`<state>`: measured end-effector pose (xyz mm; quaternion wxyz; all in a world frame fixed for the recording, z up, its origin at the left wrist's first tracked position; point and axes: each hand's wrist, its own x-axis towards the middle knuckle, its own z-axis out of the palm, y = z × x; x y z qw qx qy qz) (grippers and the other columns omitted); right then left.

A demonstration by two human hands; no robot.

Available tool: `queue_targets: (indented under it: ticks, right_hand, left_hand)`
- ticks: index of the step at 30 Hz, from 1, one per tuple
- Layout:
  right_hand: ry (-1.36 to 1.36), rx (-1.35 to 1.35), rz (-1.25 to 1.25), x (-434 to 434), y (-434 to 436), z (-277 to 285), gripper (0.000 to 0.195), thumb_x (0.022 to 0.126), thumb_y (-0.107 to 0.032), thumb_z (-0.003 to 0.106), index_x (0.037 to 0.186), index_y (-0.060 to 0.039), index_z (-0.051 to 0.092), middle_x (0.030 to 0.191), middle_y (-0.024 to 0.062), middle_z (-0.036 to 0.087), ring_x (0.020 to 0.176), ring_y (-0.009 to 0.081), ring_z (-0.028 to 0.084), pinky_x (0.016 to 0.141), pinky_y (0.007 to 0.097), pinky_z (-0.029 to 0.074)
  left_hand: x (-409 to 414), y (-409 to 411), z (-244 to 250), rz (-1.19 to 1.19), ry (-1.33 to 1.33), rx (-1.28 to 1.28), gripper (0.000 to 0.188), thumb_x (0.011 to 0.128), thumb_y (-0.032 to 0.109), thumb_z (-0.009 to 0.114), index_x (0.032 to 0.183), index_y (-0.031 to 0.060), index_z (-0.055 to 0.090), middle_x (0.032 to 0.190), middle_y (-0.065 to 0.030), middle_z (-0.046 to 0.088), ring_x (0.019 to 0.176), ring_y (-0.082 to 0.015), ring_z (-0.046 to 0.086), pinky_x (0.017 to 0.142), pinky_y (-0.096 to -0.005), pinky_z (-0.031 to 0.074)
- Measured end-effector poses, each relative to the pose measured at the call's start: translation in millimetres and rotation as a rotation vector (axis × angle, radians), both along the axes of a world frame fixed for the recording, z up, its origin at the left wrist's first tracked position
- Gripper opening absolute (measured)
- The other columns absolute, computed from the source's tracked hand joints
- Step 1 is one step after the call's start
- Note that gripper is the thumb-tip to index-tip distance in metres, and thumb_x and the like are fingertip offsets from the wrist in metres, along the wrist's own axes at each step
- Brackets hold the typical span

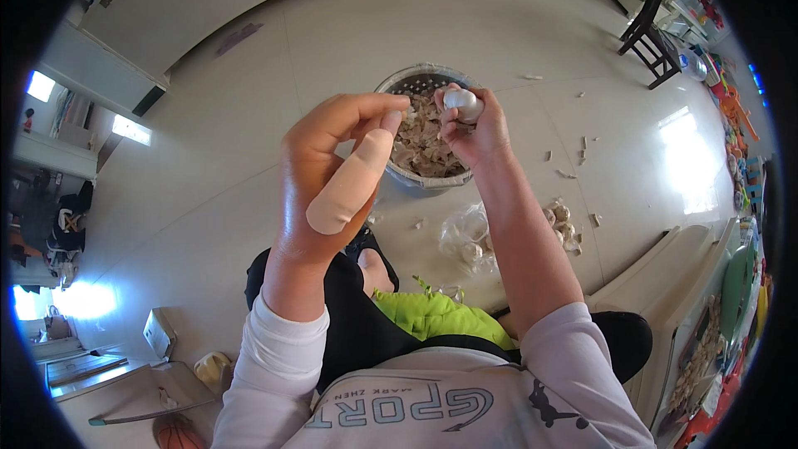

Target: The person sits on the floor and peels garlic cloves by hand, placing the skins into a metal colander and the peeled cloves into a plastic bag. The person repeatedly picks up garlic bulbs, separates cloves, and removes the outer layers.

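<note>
My right hand (479, 128) grips a white garlic bulb (463, 105) over the right side of a grey perforated basket (430, 183). Papery garlic skins (423, 140) fill much of the basket. To the left, my left hand (330, 162) hovers partly over the basket's rim, thumb and forefinger brought close together. A beige covering (349, 190) wraps its thumb. Whether a scrap of skin lies between those fingertips is too small to tell. Below the basket, a clear plastic bag (469, 237) with garlic bulbs rests on the floor, partly behind my right forearm.
Loose garlic bulbs (563, 219) lie right of my forearm. Cut stem pieces (584, 148) are scattered over the tiled floor (224, 199). Lime-green padded cloth (436, 315) sits between my legs. A dark chair (651, 43) stands far right, a basketball (179, 433) lower left.
</note>
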<state>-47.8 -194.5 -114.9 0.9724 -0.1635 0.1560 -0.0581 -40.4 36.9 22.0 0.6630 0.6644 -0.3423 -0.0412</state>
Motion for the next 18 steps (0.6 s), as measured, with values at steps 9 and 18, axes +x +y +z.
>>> queue_targets:
  ticks: [9,18]
  right_hand:
    - [0.043,-0.257,-0.104,6.8,4.2,4.1,0.033,0.092,-0.025,0.073,0.117,-0.0062,0.061,0.111,0.0155,0.064,0.102,0.0293,0.067,0.077,0.0358,0.062]
    - [0.157,-1.291,-0.291,3.4,21.5,24.7,0.052,0.093,-0.045,0.067,0.122,-0.0026,0.061,0.101,0.0113,0.07,0.081,0.018,0.067,0.072,0.0325,0.055]
  left_hand:
    - [-0.2,1.4,1.9,-0.019,0.028,0.025,0.022,0.095,0.01,0.058,0.109,-0.0019,0.071,0.096,-0.0076,0.069,0.089,-0.0125,0.06,0.086,-0.0282,0.047]
    - [0.7,-0.7,2.2,-0.004,0.004,0.006,0.017,0.091,0.004,0.063,0.104,-0.0014,0.072,0.082,-0.0014,0.062,0.077,-0.0085,0.053,0.075,-0.0243,0.045]
